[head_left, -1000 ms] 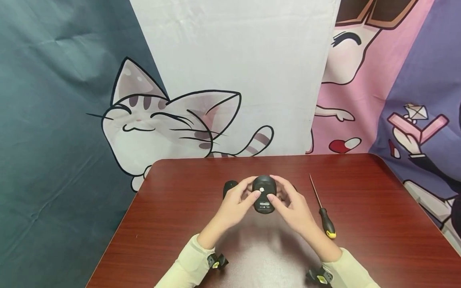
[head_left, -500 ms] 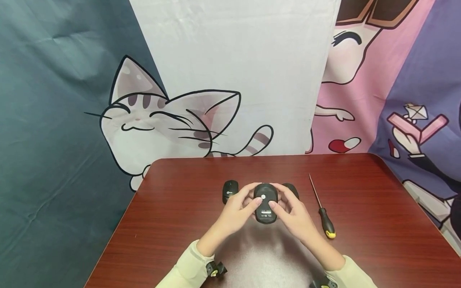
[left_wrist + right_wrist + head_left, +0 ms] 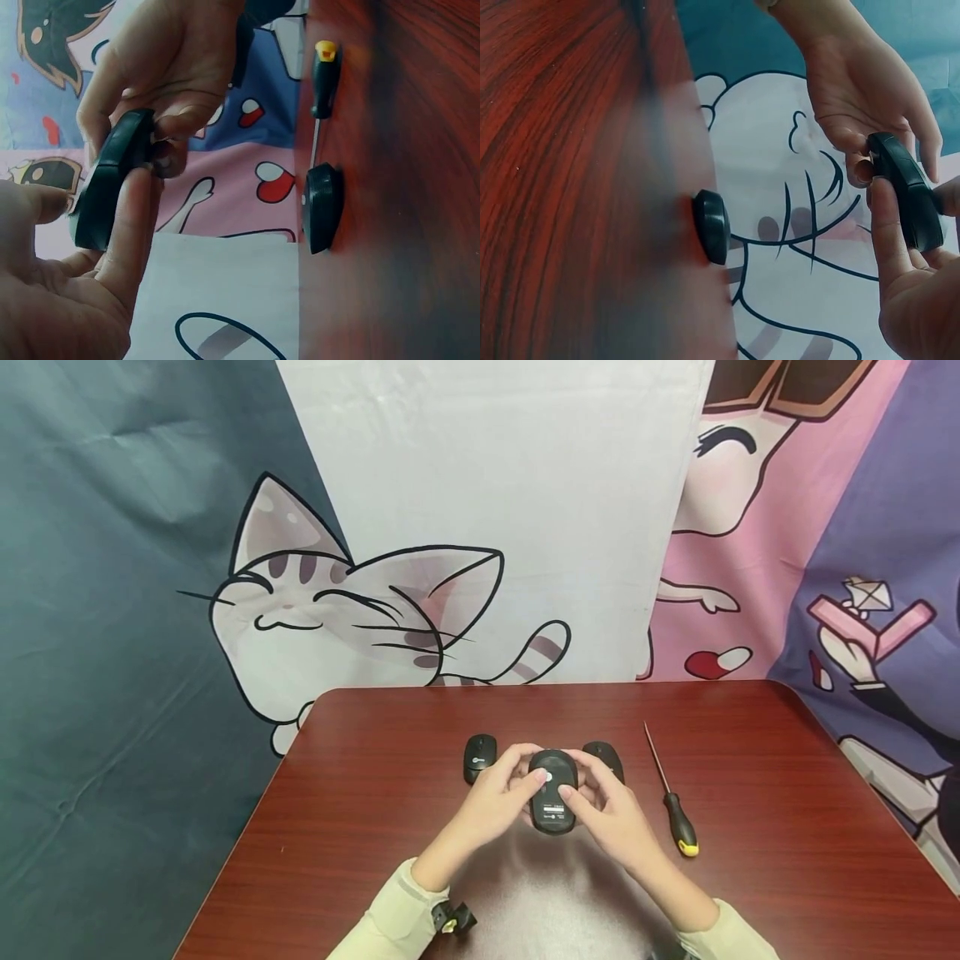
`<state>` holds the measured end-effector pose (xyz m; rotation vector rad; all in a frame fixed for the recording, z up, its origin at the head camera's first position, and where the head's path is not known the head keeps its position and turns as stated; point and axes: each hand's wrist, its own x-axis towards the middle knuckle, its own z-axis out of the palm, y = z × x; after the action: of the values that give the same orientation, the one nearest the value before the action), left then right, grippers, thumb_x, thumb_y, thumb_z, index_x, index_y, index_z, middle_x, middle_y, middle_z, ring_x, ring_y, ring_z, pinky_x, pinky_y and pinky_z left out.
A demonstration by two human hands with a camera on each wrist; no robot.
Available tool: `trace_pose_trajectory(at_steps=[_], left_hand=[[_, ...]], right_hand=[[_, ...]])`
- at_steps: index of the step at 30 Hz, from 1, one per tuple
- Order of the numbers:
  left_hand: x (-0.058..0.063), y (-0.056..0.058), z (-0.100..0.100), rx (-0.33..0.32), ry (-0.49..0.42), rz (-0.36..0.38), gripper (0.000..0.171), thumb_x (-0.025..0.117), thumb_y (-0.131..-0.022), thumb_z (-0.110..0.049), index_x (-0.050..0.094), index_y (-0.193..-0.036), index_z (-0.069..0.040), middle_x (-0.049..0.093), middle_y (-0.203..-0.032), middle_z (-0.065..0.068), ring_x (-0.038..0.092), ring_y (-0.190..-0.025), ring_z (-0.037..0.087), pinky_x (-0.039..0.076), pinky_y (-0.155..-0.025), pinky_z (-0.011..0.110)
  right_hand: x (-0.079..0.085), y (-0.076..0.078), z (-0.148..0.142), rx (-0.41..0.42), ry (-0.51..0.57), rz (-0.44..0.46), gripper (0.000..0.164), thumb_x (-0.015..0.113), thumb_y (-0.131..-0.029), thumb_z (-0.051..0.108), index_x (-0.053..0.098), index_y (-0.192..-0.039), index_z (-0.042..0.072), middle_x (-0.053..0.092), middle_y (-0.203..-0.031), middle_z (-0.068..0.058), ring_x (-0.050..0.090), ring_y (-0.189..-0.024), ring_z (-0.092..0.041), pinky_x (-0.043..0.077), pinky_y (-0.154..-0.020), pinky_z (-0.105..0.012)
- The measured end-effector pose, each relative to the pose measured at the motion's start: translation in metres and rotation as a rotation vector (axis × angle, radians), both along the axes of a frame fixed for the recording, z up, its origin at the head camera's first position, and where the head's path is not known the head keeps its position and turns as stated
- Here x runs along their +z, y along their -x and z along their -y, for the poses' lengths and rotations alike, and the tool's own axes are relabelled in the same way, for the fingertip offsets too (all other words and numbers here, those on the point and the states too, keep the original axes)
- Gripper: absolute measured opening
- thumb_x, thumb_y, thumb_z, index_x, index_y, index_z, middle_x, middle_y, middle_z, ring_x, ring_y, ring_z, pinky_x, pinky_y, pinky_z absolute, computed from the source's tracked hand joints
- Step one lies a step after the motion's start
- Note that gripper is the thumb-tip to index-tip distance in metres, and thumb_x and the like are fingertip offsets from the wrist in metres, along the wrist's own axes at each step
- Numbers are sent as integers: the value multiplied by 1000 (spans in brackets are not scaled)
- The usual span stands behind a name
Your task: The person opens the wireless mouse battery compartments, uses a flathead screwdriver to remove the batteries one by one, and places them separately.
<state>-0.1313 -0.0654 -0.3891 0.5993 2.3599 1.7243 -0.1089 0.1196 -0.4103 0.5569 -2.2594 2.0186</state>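
A black computer mouse [image 3: 553,810] is held above the table between both hands, its underside with a pale label and a small round white spot facing the head camera. My left hand [image 3: 491,797] grips its left side, the thumb lying on the underside. On the other side my right hand [image 3: 615,806] grips it the same way, thumb also on the underside. Both wrist views show the mouse edge-on, as a dark mouse body [image 3: 112,180] in the left one and a mouse body [image 3: 907,191] in the right one, pinched between thumbs and fingers. Some fingertips are hidden behind it.
A second black mouse [image 3: 479,757] lies on the table behind my left hand. Another dark mouse [image 3: 604,758], partly covered by my right hand, lies behind it. Farther right is a screwdriver [image 3: 681,827] with a black and yellow handle. A printed cloth [image 3: 570,510] hangs behind the reddish table [image 3: 337,827].
Both hands have come slightly down and nearer with the held mouse, whose underside now faces the head camera more fully. The two mice behind the hands show more.
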Motion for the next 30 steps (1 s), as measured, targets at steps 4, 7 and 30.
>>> trace_pose_trajectory(at_steps=[4, 7, 30], left_hand=[[-15, 9, -2, 27, -8, 43, 27, 48, -98, -28, 50, -123, -19, 62, -88, 7, 64, -55, 26, 57, -46, 32], [-20, 11, -3, 47, -4, 40, 26, 48, -97, -35, 52, -119, -22, 62, -88, 5, 63, -53, 22, 57, -45, 33], [-21, 13, -5, 112, 135, -49, 22, 46, -96, -42, 52, -104, -22, 62, -80, -3, 60, -60, 10, 55, -48, 29]], right_hand=[[0, -1, 0, -9, -22, -1, 44, 59, -91, 7, 44, -132, 5, 62, -96, -14, 65, -77, -15, 59, -57, -33], [0, -2, 0, -18, -40, -13, 43, 60, -90, 7, 45, -131, 5, 63, -95, -13, 65, -75, -15, 59, -56, -32], [1, -7, 5, -79, -35, 64, 39, 61, -90, 12, 49, -127, 7, 65, -87, -13, 66, -70, -16, 59, -54, -34]])
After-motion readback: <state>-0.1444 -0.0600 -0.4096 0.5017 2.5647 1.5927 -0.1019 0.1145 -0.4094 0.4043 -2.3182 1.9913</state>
